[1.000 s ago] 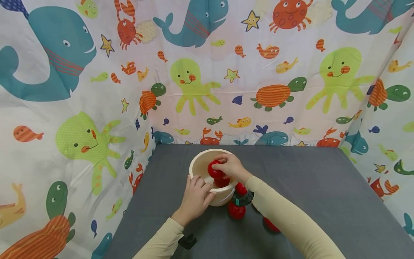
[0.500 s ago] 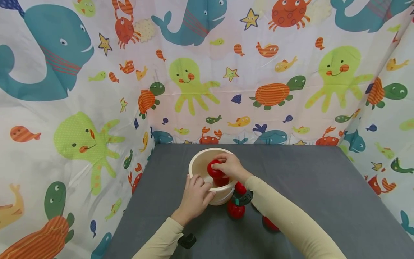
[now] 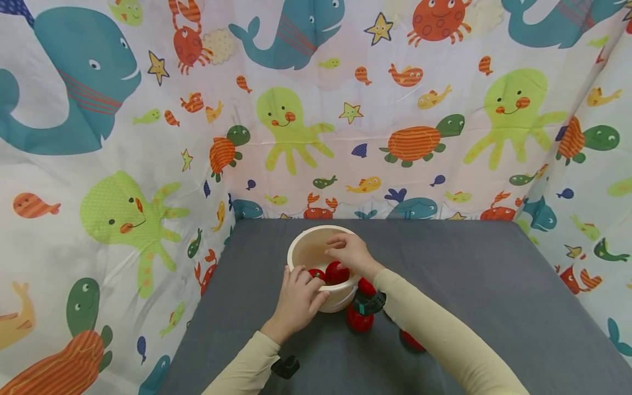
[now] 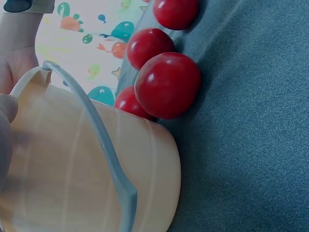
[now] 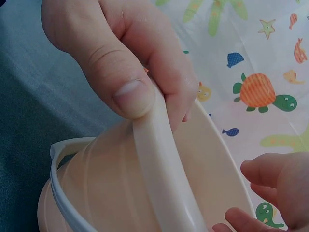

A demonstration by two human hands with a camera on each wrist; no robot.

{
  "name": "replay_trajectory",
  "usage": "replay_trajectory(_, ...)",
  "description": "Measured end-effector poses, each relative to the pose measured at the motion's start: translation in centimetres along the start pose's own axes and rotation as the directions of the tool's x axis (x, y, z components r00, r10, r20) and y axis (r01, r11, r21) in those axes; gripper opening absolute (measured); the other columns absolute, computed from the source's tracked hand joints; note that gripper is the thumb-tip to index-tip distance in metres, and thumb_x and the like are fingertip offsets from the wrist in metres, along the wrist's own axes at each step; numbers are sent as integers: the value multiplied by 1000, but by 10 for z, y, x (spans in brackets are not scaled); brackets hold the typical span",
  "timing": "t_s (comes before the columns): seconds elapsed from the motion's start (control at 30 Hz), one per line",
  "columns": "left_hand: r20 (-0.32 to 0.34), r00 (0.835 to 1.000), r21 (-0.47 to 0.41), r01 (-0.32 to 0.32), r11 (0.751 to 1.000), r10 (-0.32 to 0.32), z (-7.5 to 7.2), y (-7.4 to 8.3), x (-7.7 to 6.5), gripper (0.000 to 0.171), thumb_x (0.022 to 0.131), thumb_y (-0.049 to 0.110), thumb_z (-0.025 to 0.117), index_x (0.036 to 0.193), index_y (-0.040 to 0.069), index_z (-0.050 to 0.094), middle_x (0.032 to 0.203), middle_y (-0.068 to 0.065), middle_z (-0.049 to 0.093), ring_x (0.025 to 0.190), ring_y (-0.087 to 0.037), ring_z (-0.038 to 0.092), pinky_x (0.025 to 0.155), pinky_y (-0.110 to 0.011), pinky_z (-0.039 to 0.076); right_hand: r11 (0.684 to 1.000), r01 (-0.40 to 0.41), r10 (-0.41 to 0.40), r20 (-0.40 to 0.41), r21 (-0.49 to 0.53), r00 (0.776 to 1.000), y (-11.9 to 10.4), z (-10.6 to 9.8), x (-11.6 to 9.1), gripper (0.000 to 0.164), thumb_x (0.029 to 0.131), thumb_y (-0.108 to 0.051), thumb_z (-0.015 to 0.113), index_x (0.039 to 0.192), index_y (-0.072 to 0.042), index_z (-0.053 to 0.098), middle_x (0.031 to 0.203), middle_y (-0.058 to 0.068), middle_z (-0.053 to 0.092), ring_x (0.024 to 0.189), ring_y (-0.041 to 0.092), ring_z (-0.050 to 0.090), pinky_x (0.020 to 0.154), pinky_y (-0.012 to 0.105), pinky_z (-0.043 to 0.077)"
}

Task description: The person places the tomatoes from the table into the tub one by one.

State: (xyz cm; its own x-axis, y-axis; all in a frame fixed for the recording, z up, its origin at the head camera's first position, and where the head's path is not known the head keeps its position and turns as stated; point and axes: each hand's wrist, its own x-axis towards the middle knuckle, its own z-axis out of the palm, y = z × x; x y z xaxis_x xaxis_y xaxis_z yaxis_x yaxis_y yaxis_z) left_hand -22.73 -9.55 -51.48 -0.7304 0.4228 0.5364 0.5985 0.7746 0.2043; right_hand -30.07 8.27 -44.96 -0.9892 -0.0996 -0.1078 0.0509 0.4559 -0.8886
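Observation:
My left hand [image 3: 296,302] grips the near rim of a cream bucket [image 3: 323,233]. In the right wrist view, the left thumb [image 5: 133,96] presses the outside of the rim while the fingers reach over inside. Over the bucket's mouth hovers my right hand [image 3: 351,255], its fingers loosely bent with nothing between them. Two red tomatoes lie in the bucket: one tomato [image 3: 337,272] below the right hand, and another tomato [image 3: 316,273] partly covered by the left fingers. The bucket's grey handle [image 4: 99,128] hangs down its outer side.
Several tomatoes rest on the dark grey cloth [image 3: 459,274] outside the bucket, among them a tomato [image 4: 168,85] close by its wall and a tomato [image 3: 412,341] beside the right forearm. A curtain [image 3: 316,126] printed with sea animals stands behind and at both sides.
The right hand has let go of a tomato, which has dropped into the bucket, and its fingers have spread apart. The left hand keeps its hold on the rim.

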Motion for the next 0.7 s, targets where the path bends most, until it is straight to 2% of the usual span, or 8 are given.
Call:
replay_trajectory(0.2, -10, 1000, 5, -10, 1000, 10, 0, 2, 1, 21, 90, 39, 63, 99, 20, 69, 101, -5, 64, 120, -34, 49, 103, -76, 26, 1000, -9, 9, -9, 13, 1000, 2, -1, -1, 29, 86, -19, 73, 114, -15, 68, 116, 12, 68, 94, 26, 67, 76, 44, 59)
replay_trajectory(0.37, -3, 1000, 11, -3, 1000, 3, 1, 3, 0, 22, 90, 40, 62, 99, 22, 68, 101, -4, 64, 120, -33, 49, 104, -75, 27, 999, 3, -3, -8, 34, 1000, 4, -3, -3, 30, 87, -20, 72, 116, -14, 68, 116, 13, 68, 95, 28, 68, 73, 43, 59)
replay_trajectory(0.53, -6, 1000, 6, 0, 1000, 0, 1, 3, 0, 22, 90, 40, 63, 99, 21, 69, 100, -5, 64, 119, -33, 48, 103, -75, 27, 989, -3, 2, 5, 147, 1000, 5, -12, -7, 35, 90, -20, 68, 123, -10, 64, 119, 15, 66, 98, 31, 67, 71, 41, 60)
replay_trajectory(0.7, -36, 999, 9, -8, 1000, 8, 0, 2, -1, 19, 88, 38, 65, 96, 21, 68, 98, -5, 63, 118, -33, 49, 101, -75, 29, 971, -1, 6, -20, 238, 1000, 5, -31, -13, 33, 92, -18, 64, 124, -9, 63, 119, 18, 65, 96, 30, 67, 74, 43, 60)
